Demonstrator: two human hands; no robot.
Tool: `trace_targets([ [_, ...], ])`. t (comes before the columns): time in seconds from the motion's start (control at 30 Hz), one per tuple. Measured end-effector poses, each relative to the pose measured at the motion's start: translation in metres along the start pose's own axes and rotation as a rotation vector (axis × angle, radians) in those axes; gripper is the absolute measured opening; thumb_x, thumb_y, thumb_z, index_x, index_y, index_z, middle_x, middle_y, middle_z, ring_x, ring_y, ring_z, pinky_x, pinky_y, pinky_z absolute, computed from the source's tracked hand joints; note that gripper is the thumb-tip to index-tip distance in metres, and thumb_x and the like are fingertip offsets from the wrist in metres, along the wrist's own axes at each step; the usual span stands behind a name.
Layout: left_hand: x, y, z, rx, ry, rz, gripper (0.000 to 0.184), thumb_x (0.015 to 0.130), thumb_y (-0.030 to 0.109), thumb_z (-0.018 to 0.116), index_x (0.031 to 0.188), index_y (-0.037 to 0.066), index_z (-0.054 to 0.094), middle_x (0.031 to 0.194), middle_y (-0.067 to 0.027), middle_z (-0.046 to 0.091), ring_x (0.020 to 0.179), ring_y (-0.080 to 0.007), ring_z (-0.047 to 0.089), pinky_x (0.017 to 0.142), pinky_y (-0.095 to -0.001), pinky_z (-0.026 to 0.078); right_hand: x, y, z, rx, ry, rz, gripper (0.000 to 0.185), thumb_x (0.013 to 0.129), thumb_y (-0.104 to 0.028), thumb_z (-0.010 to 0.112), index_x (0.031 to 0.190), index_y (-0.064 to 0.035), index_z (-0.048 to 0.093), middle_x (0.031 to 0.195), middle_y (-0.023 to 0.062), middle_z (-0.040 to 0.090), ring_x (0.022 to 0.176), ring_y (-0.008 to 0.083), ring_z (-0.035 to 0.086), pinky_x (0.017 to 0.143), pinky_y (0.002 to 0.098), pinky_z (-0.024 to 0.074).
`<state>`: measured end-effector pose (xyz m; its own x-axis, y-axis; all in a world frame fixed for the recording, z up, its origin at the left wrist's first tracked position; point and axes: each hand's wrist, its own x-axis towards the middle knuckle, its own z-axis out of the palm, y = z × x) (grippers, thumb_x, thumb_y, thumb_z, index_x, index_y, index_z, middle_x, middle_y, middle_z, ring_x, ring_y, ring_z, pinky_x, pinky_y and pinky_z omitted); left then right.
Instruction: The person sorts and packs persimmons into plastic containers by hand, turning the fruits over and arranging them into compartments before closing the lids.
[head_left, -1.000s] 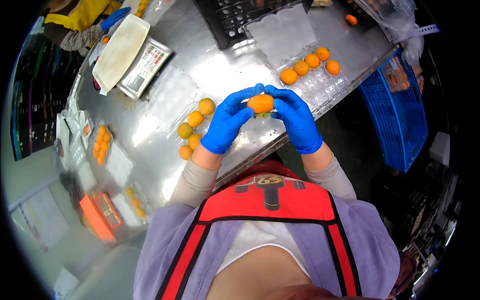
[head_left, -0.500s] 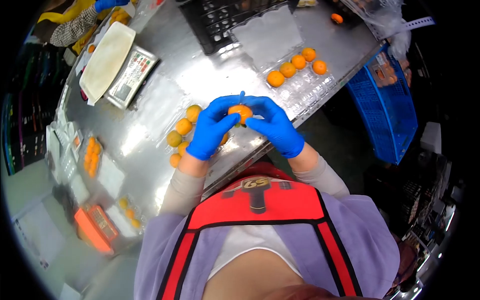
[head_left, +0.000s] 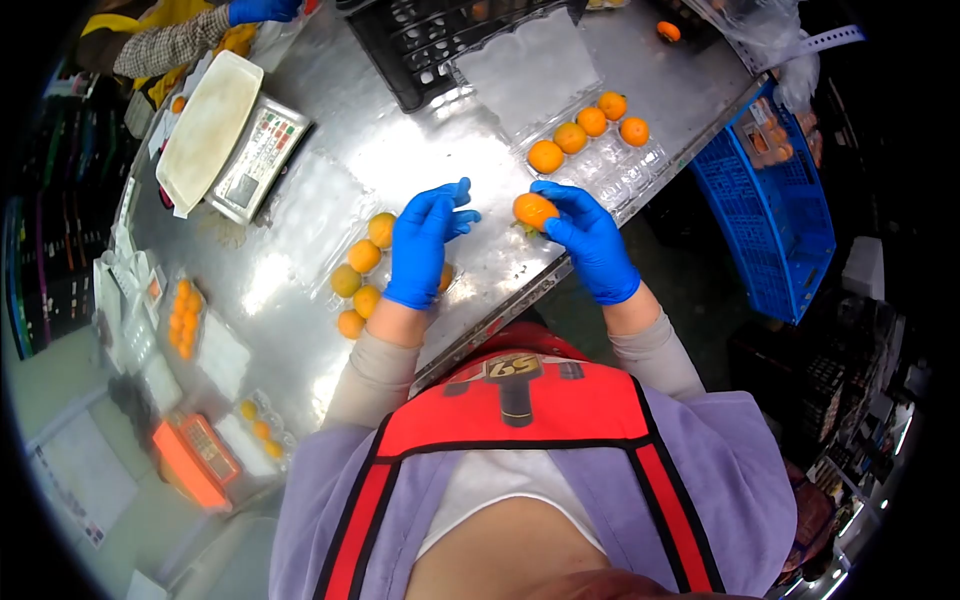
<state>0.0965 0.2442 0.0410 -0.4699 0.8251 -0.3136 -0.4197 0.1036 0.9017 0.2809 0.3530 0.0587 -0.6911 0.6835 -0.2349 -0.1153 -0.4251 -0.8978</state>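
An orange fruit (head_left: pixel 535 210) with green leaves beneath it is held between the thumb and fingers of my right hand (head_left: pixel 598 245), which wears a blue glove. My left hand (head_left: pixel 422 245), also gloved in blue, is apart from the fruit, its fingers spread and nothing in them. Beside it on the left, several orange fruits (head_left: pixel 364 256) sit in a clear plastic tray. Beyond my right hand, another clear tray (head_left: pixel 610 168) holds several orange fruits (head_left: pixel 570 138) along its far side, and its near cups show bare.
A black crate (head_left: pixel 420 60) stands at the far edge of the metal table (head_left: pixel 400 140). A scale (head_left: pixel 258 155) with a pale pan is on the left. A co-worker's gloved hand (head_left: pixel 262 10) shows at upper left. A blue crate (head_left: pixel 765 230) stands right of the table.
My hands have separated. The fruit has moved right with my right hand, while my left hand has let go and opened. The co-worker's arm has shifted right.
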Motion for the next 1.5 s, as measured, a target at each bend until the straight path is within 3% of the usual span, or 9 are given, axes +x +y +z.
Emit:
trace_targets([
  [0.43,-0.006,0.001,0.016,-0.017,-0.128,-0.101,0.033,0.09,0.016,0.051,0.118,0.001,0.052,0.125,-0.0137,0.053,0.097,-0.0233,0.06,0.081,-0.0318,0.048,-0.001,-0.001,-0.002,0.049,-0.048,-0.081,0.041,0.082,-0.007,0.062,0.121,-0.0004,0.049,0.122,0.0103,0.052,0.112,0.0187,0.05,0.096,0.0301,0.0397],
  [0.5,-0.007,-0.004,0.026,0.03,-0.263,0.216,0.045,0.086,0.011,0.059,0.128,0.006,0.046,0.132,-0.0103,0.047,0.103,-0.0183,0.057,0.084,-0.0308,0.047,-0.002,-0.002,0.001,0.035,-0.066,-0.061,0.043,0.082,-0.006,0.062,0.122,-0.0004,0.048,0.122,0.01,0.052,0.111,0.0185,0.05,0.094,0.0303,0.0412],
  [0.53,-0.008,-0.001,0.025,0.05,-0.328,0.182,0.058,0.08,0.006,0.065,0.132,0.008,0.041,0.135,-0.0088,0.043,0.109,-0.0166,0.052,0.089,-0.0318,0.045,-0.002,-0.002,0.002,0.037,-0.071,-0.059,0.043,0.082,-0.006,0.062,0.122,-0.0004,0.048,0.122,0.01,0.052,0.111,0.0185,0.05,0.094,0.0303,0.0412],
  [0.63,-0.014,0.005,0.032,0.054,-0.34,0.082,0.058,0.077,0.005,0.067,0.13,0.008,0.043,0.131,-0.0075,0.047,0.108,-0.0163,0.052,0.09,-0.0317,0.044,-0.005,-0.002,0.009,-0.003,-0.075,-0.05,0.041,0.081,-0.005,0.062,0.12,-0.0009,0.049,0.119,0.0095,0.053,0.11,0.0176,0.051,0.092,0.0299,0.043],
  [0.77,-0.015,-0.002,0.037,0.254,-0.277,0.313,0.052,0.076,0.005,0.068,0.124,0.007,0.048,0.123,-0.0062,0.051,0.107,-0.017,0.053,0.092,-0.0321,0.044,-0.006,0.005,0.019,-0.021,-0.026,-0.142,0.035,0.083,-0.006,0.062,0.116,-0.0021,0.051,0.116,0.0088,0.054,0.105,0.0156,0.052,0.088,0.0289,0.0445],
  [1.0,-0.018,-0.011,0.044,0.121,-0.211,0.289,0.045,0.076,-0.003,0.065,0.117,0.005,0.048,0.129,-0.0134,0.048,0.111,-0.0197,0.051,0.094,-0.0332,0.043,0.006,-0.004,0.02,0.001,0.19,-0.081,0.034,0.087,-0.014,0.058,0.119,-0.0036,0.051,0.114,0.008,0.054,0.1,0.0148,0.053,0.088,0.0276,0.0426],
  [1.23,-0.016,-0.003,0.053,0.923,-0.106,0.744,0.061,0.067,0.005,0.073,0.121,0.004,0.044,0.129,-0.0163,0.047,0.11,-0.0267,0.052,0.093,-0.0356,0.042,-0.005,0.01,0.016,-0.399,0.084,-0.075,0.053,0.077,-0.019,0.071,0.123,-0.006,0.049,0.108,0.007,0.057,0.089,0.012,0.055,0.076,0.0242,0.0457],
  [1.43,-0.011,0.001,0.04,0.807,-0.141,0.664,0.078,0.068,0.009,0.075,0.133,0.003,0.033,0.14,-0.015,0.034,0.118,-0.0269,0.044,0.097,-0.0363,0.038,0.017,-0.003,-0.07,-0.389,0.412,-0.386,0.059,0.076,-0.007,0.068,0.128,-0.0017,0.042,0.119,0.0097,0.051,0.099,0.0147,0.054,0.08,0.0259,0.0475],
  [1.5,-0.009,-0.004,0.023,0.785,-0.081,0.627,0.078,0.069,0.005,0.072,0.136,0.003,0.031,0.142,-0.0134,0.032,0.118,-0.0249,0.044,0.098,-0.0361,0.037,0.028,-0.005,-0.131,-0.634,0.505,-0.38,0.062,0.076,-0.004,0.067,0.131,-0.0017,0.039,0.125,0.0121,0.047,0.107,0.0183,0.052,0.087,0.0289,0.0458],
])
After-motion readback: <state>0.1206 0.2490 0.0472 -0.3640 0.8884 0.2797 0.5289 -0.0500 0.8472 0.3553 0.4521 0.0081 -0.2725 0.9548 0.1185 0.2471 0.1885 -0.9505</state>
